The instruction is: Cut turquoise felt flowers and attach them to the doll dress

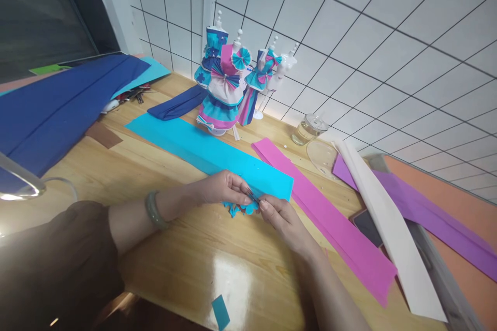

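My left hand [227, 189], with a green bangle [155, 210] on its wrist, is closed in a pinch. My right hand [280, 213] is closed too, thumb against fingers, and the two sets of fingertips nearly meet. Between them shows a small, thin, dark thing [253, 197], too small to name. Just below the fingertips are small cut turquoise pieces [248, 209], some with rounded edges. Behind both hands lies a long turquoise crepe paper strip [217, 150], flat on the wooden table [182, 264].
Several doll-size dress forms [225, 88] in paper dresses stand by the tiled wall. Pink [326, 217], white [388, 232] and purple [411, 201] paper strips lie at right, near a lidded glass jar [309, 129]. Dark blue paper [73, 106] covers the left. A teal scrap [220, 312] is in front.
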The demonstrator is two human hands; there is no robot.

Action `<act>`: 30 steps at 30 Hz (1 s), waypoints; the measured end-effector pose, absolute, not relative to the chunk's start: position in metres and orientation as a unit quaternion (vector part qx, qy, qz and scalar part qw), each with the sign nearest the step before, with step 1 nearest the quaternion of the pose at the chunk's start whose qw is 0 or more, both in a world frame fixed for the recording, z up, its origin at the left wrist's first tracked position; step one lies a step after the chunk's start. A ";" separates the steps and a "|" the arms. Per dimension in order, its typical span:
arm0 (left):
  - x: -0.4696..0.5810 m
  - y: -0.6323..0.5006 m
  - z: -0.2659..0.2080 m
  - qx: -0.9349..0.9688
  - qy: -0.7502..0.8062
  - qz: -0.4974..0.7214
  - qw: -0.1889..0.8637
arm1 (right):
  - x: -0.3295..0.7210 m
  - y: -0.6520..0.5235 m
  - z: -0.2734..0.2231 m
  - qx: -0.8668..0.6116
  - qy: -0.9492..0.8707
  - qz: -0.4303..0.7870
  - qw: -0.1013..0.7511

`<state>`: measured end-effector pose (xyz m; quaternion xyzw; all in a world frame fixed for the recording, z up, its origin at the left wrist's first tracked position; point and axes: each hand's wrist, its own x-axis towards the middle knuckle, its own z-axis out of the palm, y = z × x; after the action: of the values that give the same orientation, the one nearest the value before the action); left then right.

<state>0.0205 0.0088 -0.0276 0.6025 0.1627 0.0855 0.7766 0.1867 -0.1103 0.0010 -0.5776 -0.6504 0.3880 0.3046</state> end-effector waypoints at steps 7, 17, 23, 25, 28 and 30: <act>0.020 0.008 -0.025 0.606 0.162 0.085 0.774 | 0.186 -0.110 0.001 -0.576 -0.644 0.394 0.315; 0.020 0.007 -0.023 0.608 0.173 0.079 0.771 | 0.185 -0.110 -0.003 -0.572 -0.603 0.418 0.367; 0.023 0.006 -0.023 0.593 0.198 0.088 0.776 | 0.185 -0.106 -0.011 -0.569 -0.529 0.449 0.442; 0.023 0.005 -0.022 0.595 0.192 0.095 0.775 | 0.183 -0.105 -0.014 -0.572 -0.520 0.466 0.431; 0.023 0.004 -0.022 0.608 0.171 0.100 0.769 | 0.179 -0.104 -0.016 -0.589 -0.514 0.477 0.401; 0.024 0.002 -0.024 0.617 0.162 0.097 0.764 | 0.177 -0.104 -0.016 -0.597 -0.510 0.475 0.398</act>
<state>0.0236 0.0024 -0.0236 0.6165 0.1625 0.0971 0.7643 0.1768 -0.1039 -0.0160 -0.5970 -0.5099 0.4746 0.3978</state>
